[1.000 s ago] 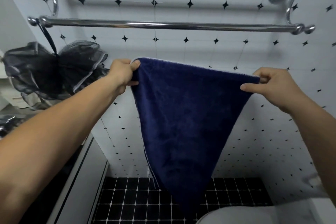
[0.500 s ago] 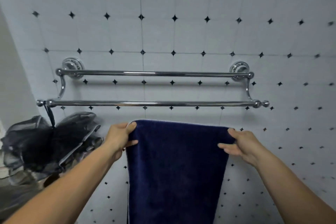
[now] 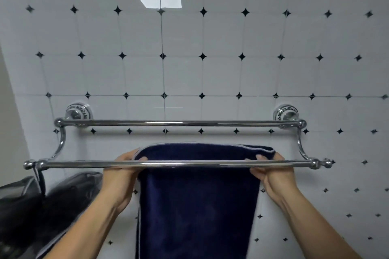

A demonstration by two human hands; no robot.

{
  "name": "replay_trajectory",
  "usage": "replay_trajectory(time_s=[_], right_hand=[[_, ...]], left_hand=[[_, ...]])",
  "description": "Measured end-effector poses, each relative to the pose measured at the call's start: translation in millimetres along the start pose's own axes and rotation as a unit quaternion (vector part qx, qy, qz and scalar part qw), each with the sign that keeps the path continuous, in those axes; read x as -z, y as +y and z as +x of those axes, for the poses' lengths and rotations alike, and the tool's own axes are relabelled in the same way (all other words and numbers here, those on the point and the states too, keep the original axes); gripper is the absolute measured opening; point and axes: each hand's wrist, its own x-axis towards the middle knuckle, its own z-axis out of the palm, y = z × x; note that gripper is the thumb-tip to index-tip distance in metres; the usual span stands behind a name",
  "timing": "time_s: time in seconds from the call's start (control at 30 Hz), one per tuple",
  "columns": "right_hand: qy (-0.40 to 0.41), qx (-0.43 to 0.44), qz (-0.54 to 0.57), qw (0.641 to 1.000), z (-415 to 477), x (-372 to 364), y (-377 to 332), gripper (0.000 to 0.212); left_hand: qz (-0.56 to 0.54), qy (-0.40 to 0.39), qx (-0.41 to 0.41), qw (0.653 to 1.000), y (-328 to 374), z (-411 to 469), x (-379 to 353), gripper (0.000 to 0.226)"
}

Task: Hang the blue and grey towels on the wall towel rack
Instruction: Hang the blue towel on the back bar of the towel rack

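Clearly the left hand (image 3: 121,176) and the right hand (image 3: 273,178) each pinch one top corner of the blue towel (image 3: 195,206), with the thumb on its near face. The front bar (image 3: 179,164) of the towel rack crosses just in front of both grips. Between the grips the pale-edged hem is stretched almost straight, and below them the thick, soft cloth hangs as one heavy sheet. I judge that slipping is the main risk: the chrome bars are round, smooth and shiny, so an uneven drape may let the longer side pull the towel off. A corner released too early would leave it crooked. Above the grips the back bar (image 3: 179,123) is bare. Outside the left grip a dark mesh bundle (image 3: 52,206) hangs from the bar end and could snag. The grey towel is not in view.
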Motion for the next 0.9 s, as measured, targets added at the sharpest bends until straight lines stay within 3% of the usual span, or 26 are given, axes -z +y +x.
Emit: replay_trajectory(time_s=[0.17,0.27,0.33,0.4,0.5,0.57,0.63,0.83,0.9], right_hand=[[0.013,0.007,0.069,0.997,12,-31,-2,0.016],[0.058,0.048,0.105,0.992,24,-52,-15,0.015],[0.062,0.074,0.140,0.985,31,-66,-22,0.018],[0.057,0.078,0.200,0.975,37,-75,-27,0.026],[0.016,0.076,0.269,0.960,39,-78,-32,0.032],[-0.056,0.077,0.285,0.954,38,-79,-34,0.039],[-0.145,0.102,0.306,0.936,35,-76,-35,0.040],[-0.249,0.134,0.341,0.896,35,-69,-35,0.047],[-0.231,0.150,0.324,0.905,35,-75,-37,0.051]], left_hand=[[-0.067,0.161,-0.008,0.985,-3,35,3,0.006],[0.030,0.255,-0.094,0.962,3,60,-2,0.012],[0.131,0.305,-0.173,0.927,11,66,-6,0.020],[0.152,0.325,-0.202,0.911,18,67,-10,0.024],[0.106,0.292,-0.177,0.934,25,72,-9,0.017],[-0.003,0.241,-0.143,0.960,26,72,-8,0.017],[-0.133,0.192,-0.120,0.965,27,68,-7,0.016],[-0.369,0.063,-0.153,0.915,28,63,-8,0.041],[-0.433,-0.016,-0.153,0.888,32,61,-10,0.034]])
